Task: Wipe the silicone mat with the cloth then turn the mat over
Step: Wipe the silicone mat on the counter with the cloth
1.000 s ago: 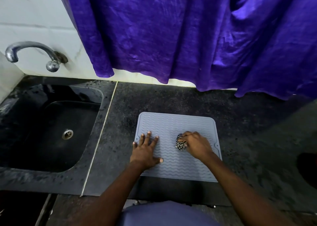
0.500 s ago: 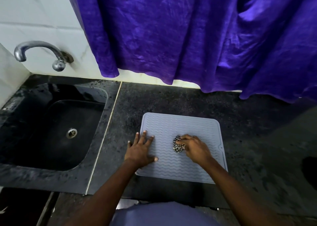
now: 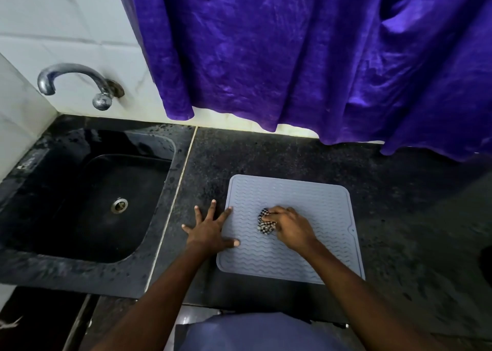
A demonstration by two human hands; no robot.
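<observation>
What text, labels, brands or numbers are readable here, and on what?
None: no readable text anywhere in the head view.
mat: only wavy ridges, plus a small dot at its right edge that is not a letter.
cloth: check pattern only.
tap, sink, curtain: no print visible.
</observation>
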